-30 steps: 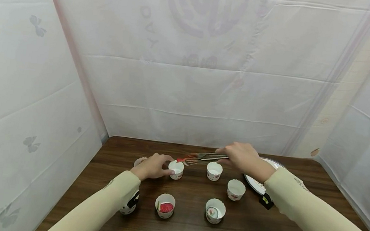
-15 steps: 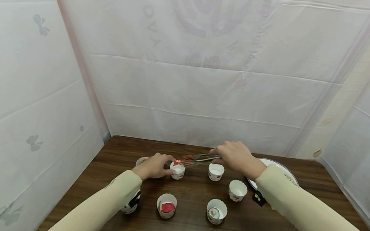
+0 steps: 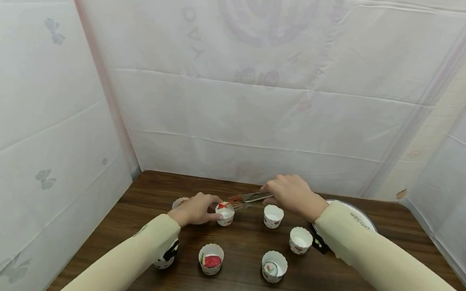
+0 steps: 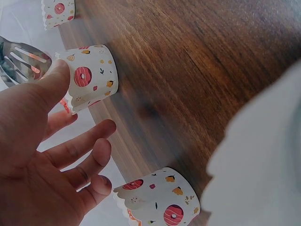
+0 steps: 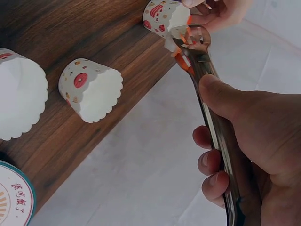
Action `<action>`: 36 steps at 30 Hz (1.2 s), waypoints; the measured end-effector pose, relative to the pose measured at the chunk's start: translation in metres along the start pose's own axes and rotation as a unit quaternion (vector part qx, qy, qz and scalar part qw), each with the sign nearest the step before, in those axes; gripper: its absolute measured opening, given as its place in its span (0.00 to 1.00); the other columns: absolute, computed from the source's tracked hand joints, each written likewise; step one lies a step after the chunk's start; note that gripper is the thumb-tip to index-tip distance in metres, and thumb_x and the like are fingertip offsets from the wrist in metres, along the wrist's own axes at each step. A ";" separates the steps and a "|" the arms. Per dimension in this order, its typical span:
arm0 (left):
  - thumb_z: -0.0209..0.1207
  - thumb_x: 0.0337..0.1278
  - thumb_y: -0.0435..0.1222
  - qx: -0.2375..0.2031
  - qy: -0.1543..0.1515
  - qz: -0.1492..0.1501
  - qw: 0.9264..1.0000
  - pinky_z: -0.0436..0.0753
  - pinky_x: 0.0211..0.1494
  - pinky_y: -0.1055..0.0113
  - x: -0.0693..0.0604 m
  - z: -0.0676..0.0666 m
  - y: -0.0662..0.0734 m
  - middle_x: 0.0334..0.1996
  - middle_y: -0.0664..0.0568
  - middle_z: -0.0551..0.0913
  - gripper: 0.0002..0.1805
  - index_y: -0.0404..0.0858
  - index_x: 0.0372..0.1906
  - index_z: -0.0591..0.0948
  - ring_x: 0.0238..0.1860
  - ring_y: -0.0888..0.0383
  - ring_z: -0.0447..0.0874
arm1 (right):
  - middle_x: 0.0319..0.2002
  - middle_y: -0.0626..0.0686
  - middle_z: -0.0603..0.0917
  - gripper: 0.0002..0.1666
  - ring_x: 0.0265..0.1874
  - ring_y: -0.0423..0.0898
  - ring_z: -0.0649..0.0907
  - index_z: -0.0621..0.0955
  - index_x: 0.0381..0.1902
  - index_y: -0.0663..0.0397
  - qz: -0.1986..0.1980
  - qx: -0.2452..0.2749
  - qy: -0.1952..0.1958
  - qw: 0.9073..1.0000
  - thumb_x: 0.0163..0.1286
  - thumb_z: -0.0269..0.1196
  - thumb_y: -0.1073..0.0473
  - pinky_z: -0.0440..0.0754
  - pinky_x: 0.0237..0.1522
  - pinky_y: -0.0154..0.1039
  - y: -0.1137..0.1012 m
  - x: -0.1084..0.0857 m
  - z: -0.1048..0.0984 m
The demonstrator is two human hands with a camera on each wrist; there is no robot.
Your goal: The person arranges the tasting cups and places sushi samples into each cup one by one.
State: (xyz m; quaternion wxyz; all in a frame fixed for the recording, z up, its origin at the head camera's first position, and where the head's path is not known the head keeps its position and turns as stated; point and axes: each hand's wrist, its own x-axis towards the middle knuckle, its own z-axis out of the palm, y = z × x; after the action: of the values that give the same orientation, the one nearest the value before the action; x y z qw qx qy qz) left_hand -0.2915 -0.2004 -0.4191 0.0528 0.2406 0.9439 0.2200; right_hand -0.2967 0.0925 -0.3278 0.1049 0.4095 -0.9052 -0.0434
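At the far middle of the table, my left hand [image 3: 196,209] holds a white paper baking cup [image 3: 226,219] by its rim, between thumb and forefinger. The left wrist view shows the thumb on the donut-printed cup [image 4: 94,75], with the other fingers spread loosely. My right hand [image 3: 290,194] grips slotted metal serving tongs [image 5: 211,101], which reach leftward to that cup. A small red and white piece [image 3: 223,206] sits at the cup's mouth by the tong tips. Whether the tongs still clamp it I cannot tell.
More cups stand about: a cup [image 3: 272,221], a cup [image 3: 300,246], a cup with a pale round piece [image 3: 273,274], and a cup with a red piece [image 3: 209,270]. Two others are partly behind the left arm. A white plate [image 3: 365,219] lies beyond the right sleeve.
My right hand has moved left with the tongs, and the red and white piece has gone from above the rim into the cup's mouth. My left hand keeps its hold.
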 end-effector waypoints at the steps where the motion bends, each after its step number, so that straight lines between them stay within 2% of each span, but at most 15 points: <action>1: 0.66 0.69 0.41 -0.001 0.000 -0.002 1.000 0.84 0.53 0.50 0.000 0.000 0.000 0.48 0.41 0.87 0.27 0.32 0.66 0.77 0.49 0.46 0.88 | 0.40 0.47 0.91 0.15 0.29 0.46 0.87 0.91 0.48 0.45 -0.001 -0.005 0.000 1.000 0.65 0.73 0.49 0.77 0.18 0.38 -0.001 0.001 -0.001; 9: 0.66 0.69 0.41 0.011 0.004 0.006 1.000 0.85 0.52 0.53 0.001 0.000 -0.002 0.47 0.43 0.88 0.26 0.32 0.65 0.78 0.47 0.50 0.89 | 0.26 0.45 0.86 0.08 0.21 0.44 0.82 0.90 0.33 0.40 -0.013 -0.066 0.009 0.998 0.59 0.78 0.48 0.74 0.16 0.41 -0.013 0.012 -0.015; 16: 0.66 0.69 0.40 0.008 0.007 0.013 1.000 0.85 0.52 0.51 -0.001 0.001 -0.002 0.47 0.42 0.88 0.25 0.31 0.64 0.78 0.47 0.47 0.88 | 0.23 0.45 0.83 0.15 0.17 0.44 0.79 0.86 0.27 0.44 -0.015 -0.108 -0.008 0.994 0.58 0.78 0.44 0.78 0.18 0.44 -0.024 0.020 -0.022; 19: 0.66 0.69 0.40 0.009 0.003 0.009 1.000 0.84 0.52 0.51 0.000 0.002 -0.001 0.48 0.41 0.88 0.25 0.31 0.64 0.78 0.47 0.47 0.88 | 0.22 0.45 0.83 0.15 0.17 0.43 0.77 0.85 0.26 0.43 -0.010 -0.097 -0.015 0.995 0.59 0.77 0.43 0.76 0.17 0.43 -0.025 0.020 -0.023; 23: 0.66 0.69 0.40 0.013 0.001 0.007 1.000 0.85 0.51 0.51 0.000 0.001 -0.001 0.47 0.42 0.88 0.25 0.31 0.64 0.78 0.47 0.47 0.88 | 0.22 0.45 0.82 0.15 0.17 0.43 0.77 0.83 0.25 0.43 0.001 -0.055 -0.014 0.998 0.60 0.77 0.45 0.74 0.16 0.43 -0.022 0.019 -0.023; 26: 0.66 0.68 0.40 0.015 0.004 0.013 1.000 0.85 0.50 0.51 0.001 0.001 -0.002 0.46 0.41 0.88 0.25 0.30 0.63 0.78 0.46 0.46 0.88 | 0.23 0.45 0.83 0.13 0.20 0.44 0.80 0.84 0.27 0.44 0.004 -0.039 -0.005 0.999 0.60 0.77 0.46 0.76 0.17 0.44 -0.018 0.018 -0.022; 28: 0.66 0.68 0.40 0.014 0.005 0.012 1.000 0.85 0.51 0.51 0.001 0.001 -0.003 0.46 0.41 0.88 0.25 0.30 0.63 0.78 0.47 0.46 0.88 | 0.27 0.46 0.86 0.11 0.23 0.45 0.83 0.88 0.33 0.45 0.004 -0.033 0.001 0.999 0.60 0.77 0.47 0.79 0.19 0.46 -0.016 0.017 -0.021; 32: 0.67 0.68 0.40 0.007 0.005 0.002 1.000 0.84 0.53 0.51 0.002 0.002 -0.003 0.47 0.41 0.88 0.26 0.31 0.64 0.78 0.48 0.46 0.88 | 0.36 0.48 0.90 0.17 0.30 0.48 0.87 0.90 0.46 0.46 0.005 -0.026 0.001 1.000 0.62 0.76 0.47 0.82 0.23 0.46 -0.014 0.014 -0.021; 36: 0.67 0.67 0.40 0.004 0.005 -0.001 1.000 0.85 0.52 0.51 0.004 0.003 -0.003 0.46 0.42 0.88 0.26 0.31 0.64 0.79 0.47 0.48 0.88 | 0.39 0.49 0.90 0.20 0.32 0.49 0.88 0.89 0.50 0.48 0.008 -0.025 0.000 1.000 0.63 0.75 0.47 0.83 0.24 0.46 -0.012 0.011 -0.018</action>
State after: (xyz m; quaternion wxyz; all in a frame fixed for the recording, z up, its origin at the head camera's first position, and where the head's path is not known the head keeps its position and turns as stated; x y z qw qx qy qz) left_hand -0.2959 -0.2002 -0.4232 0.0474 0.2386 0.9452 0.2178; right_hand -0.2910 0.0765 -0.3100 0.1158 0.3997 -0.9070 -0.0647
